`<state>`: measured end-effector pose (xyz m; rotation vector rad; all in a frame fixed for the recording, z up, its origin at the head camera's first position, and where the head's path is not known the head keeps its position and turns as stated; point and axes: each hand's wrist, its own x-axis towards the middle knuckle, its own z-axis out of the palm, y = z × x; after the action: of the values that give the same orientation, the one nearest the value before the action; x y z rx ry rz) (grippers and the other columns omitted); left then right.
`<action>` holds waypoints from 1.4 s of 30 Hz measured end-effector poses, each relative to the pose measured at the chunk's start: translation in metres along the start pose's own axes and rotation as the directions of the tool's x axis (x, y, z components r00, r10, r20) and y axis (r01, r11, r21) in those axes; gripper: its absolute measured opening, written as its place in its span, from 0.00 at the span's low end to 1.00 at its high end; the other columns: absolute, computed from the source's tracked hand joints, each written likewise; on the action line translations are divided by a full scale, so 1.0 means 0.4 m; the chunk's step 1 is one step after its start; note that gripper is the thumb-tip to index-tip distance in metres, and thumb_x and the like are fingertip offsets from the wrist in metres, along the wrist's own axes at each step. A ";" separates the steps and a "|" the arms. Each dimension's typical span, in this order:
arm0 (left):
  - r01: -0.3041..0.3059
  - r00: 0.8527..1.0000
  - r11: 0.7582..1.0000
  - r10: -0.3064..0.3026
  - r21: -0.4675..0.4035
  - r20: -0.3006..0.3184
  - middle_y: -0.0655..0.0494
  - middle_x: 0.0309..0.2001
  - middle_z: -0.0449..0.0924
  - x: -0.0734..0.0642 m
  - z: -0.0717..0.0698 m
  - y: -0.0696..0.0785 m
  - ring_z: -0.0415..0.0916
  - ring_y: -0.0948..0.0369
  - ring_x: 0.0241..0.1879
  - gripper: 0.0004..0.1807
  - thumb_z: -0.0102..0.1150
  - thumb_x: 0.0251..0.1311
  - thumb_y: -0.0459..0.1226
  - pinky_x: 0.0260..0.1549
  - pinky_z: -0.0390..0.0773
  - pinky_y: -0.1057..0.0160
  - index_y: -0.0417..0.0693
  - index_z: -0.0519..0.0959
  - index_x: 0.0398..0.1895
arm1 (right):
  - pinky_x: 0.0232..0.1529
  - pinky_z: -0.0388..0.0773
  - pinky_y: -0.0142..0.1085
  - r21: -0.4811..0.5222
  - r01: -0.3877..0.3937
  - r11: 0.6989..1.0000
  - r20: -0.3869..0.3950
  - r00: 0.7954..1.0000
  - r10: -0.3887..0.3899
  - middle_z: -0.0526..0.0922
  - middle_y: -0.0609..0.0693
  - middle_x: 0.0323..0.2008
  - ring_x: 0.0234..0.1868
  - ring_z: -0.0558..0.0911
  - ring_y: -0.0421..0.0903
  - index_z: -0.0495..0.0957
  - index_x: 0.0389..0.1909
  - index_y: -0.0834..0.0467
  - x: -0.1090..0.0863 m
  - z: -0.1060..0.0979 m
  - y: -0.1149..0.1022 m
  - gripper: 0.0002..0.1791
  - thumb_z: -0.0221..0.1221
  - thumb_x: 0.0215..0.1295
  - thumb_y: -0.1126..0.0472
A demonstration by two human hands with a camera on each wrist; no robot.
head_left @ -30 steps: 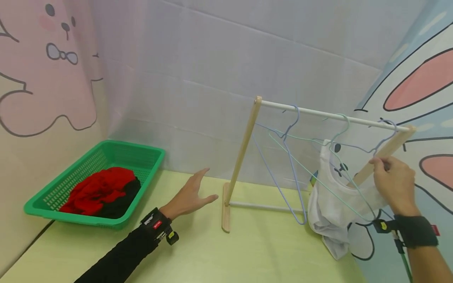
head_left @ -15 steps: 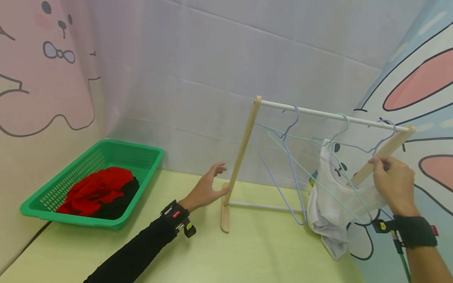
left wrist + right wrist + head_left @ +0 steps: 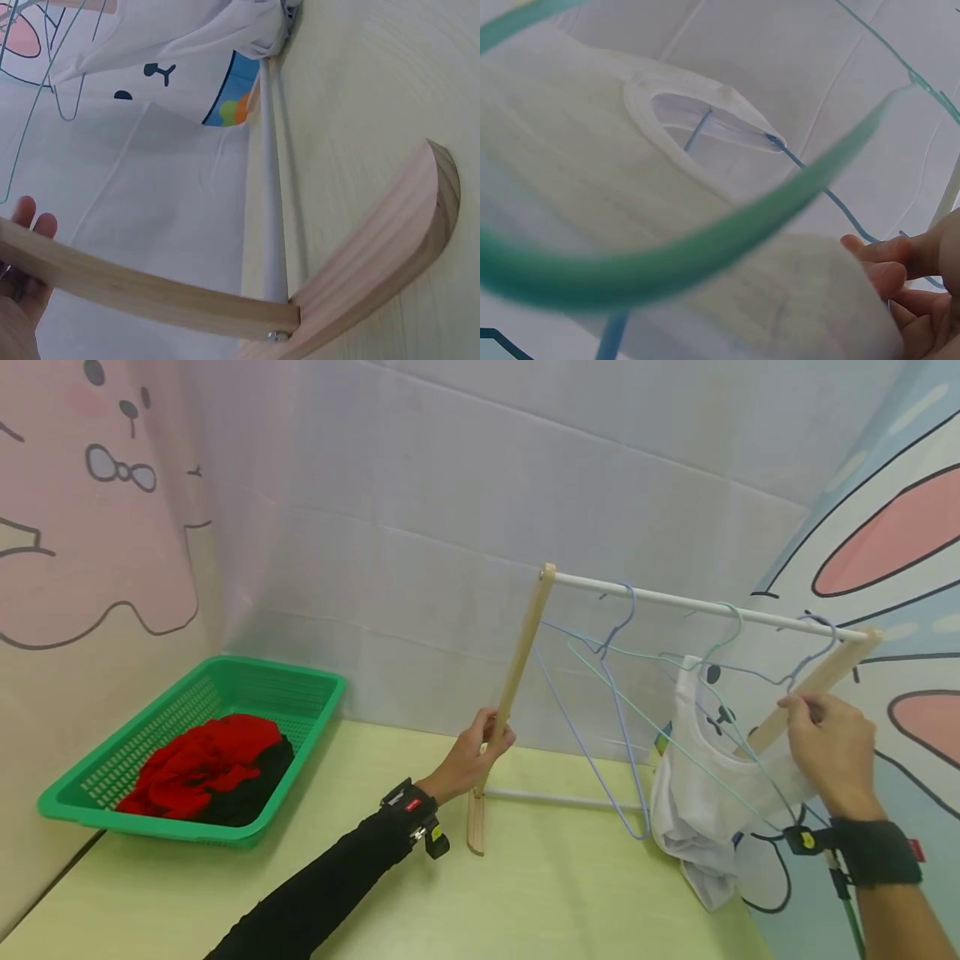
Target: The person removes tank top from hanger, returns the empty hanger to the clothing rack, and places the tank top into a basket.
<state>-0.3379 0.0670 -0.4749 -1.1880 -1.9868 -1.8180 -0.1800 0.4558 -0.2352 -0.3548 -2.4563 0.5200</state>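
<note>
A wooden drying rack with a white top rail [image 3: 667, 597] stands on the table. My left hand [image 3: 465, 760] grips its left wooden post [image 3: 522, 647], also seen in the left wrist view as a pale post [image 3: 135, 289]. My right hand [image 3: 832, 747] is at the rack's right end, its fingertips pinching the edge of a white tank top [image 3: 701, 793] beside a blue hanger [image 3: 813, 656]. In the right wrist view the fingers [image 3: 889, 277] meet the white cloth; the exact grip is partly hidden. One strap of the top sits over the blue hanger's left arm.
A mint-green hanger [image 3: 731, 635] and another blue hanger [image 3: 618, 627] hang from the rail. A green basket [image 3: 300, 681] with red cloth [image 3: 217, 752] and black cloth [image 3: 255, 785] stands at the left. A patterned wall [image 3: 907, 693] borders the right side.
My left hand has moved right and up from the table's middle, and its fingers have wrapped round the left post. The right hand and the tank top have barely moved.
</note>
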 end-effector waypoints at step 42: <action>-0.048 0.993 0.987 0.064 0.155 -0.100 0.60 0.27 0.59 0.011 0.057 -0.034 0.56 0.66 0.23 0.07 0.45 0.86 0.36 0.21 0.63 0.65 0.40 0.64 0.49 | 0.59 0.72 0.75 0.022 -0.007 1.000 -0.052 0.999 0.008 0.77 0.78 0.63 0.62 0.77 0.80 0.76 0.67 0.74 0.010 -0.037 -0.015 0.27 0.45 0.86 0.55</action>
<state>-0.3416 0.0905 -0.4872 -1.0705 -1.9732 -1.6341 -0.1750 0.4561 -0.2196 -0.3636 -2.3981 0.5341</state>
